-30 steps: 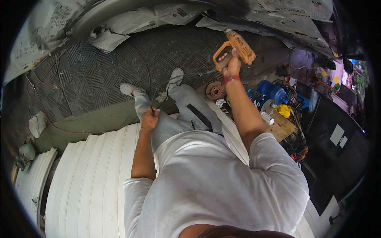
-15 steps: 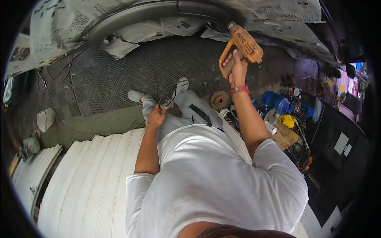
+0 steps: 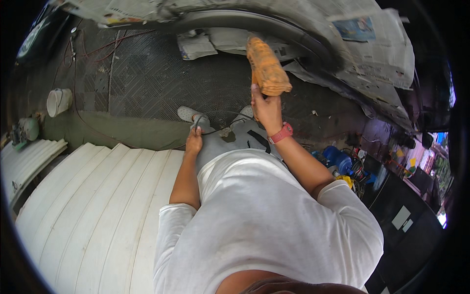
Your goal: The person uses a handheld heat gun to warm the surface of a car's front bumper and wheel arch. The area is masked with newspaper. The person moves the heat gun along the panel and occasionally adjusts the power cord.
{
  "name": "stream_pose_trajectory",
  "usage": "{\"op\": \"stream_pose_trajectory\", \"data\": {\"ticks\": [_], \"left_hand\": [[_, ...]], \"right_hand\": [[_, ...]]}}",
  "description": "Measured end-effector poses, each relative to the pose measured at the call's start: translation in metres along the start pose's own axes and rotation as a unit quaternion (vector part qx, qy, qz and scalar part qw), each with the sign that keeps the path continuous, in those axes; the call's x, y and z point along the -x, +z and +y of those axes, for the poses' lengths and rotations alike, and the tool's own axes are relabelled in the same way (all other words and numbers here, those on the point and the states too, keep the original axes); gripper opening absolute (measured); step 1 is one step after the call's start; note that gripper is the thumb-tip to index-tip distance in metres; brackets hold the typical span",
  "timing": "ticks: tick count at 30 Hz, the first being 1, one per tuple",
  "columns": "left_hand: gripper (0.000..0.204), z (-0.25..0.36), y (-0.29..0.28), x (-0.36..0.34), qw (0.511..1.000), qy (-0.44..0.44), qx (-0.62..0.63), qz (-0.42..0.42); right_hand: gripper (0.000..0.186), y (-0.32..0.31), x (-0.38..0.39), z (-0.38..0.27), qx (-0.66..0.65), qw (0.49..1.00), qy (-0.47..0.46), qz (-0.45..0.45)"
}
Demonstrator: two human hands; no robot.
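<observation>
An orange heat gun (image 3: 268, 68) is in my right hand (image 3: 267, 110), its nozzle tilted up toward a grey wheel arch (image 3: 240, 19). A gap shows between the nozzle and the arch. My fingers wrap the handle, which is mostly hidden behind the gun's body and my hand. Lower and to the left, my left hand (image 3: 194, 141) is closed on a dark cord (image 3: 210, 133), which loops across in front of my legs. Newspaper sheets (image 3: 387, 54) cover the panel around the arch.
White corrugated sheets (image 3: 98, 196) lie at the left. A white bucket (image 3: 59, 102) stands on the floor beyond them, near a green machine (image 3: 27, 130). Thin hoses trail over the dark patterned floor (image 3: 142, 73). A blue water jug (image 3: 338, 159) sits among clutter at the right.
My right hand has brought the heat gun leftward in the picture, and its body now hides more of the handle. The whole view has turned, with the wheel arch shifting right. My left hand still holds the cord.
</observation>
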State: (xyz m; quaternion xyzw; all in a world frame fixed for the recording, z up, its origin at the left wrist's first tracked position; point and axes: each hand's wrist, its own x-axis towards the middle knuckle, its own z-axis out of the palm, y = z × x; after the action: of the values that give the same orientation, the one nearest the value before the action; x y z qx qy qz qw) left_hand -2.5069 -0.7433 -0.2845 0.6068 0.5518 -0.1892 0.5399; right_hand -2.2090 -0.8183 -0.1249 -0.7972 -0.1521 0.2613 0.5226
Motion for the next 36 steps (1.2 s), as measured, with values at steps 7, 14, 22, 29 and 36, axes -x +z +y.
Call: {"op": "stream_pose_trajectory", "data": {"ticks": [7,14,22,29,36], "left_hand": [[0.065,-0.064,-0.103,-0.010,0.994,-0.007,0.093,0.065],[0.063,-0.104,-0.174,-0.026,0.984,-0.007,0.163,0.069],[0.057,-0.080,-0.239,-0.042,0.996,0.045,0.037,0.068],[0.056,-0.034,-0.281,-0.063,0.994,0.047,-0.073,-0.068],[0.054,-0.066,-0.329,-0.112,0.998,-0.042,-0.040,-0.010]], "right_hand": [[0.045,0.162,-0.005,-0.040,0.146,0.981,-0.096,-0.078],[0.034,0.256,-0.023,-0.074,-0.027,0.987,0.088,-0.132],[0.031,0.231,0.004,-0.098,-0.085,0.993,0.046,0.071],[0.052,0.285,-0.025,-0.080,0.102,0.993,-0.032,-0.052],[0.052,0.420,-0.042,-0.067,-0.110,0.977,0.123,-0.132]]}}
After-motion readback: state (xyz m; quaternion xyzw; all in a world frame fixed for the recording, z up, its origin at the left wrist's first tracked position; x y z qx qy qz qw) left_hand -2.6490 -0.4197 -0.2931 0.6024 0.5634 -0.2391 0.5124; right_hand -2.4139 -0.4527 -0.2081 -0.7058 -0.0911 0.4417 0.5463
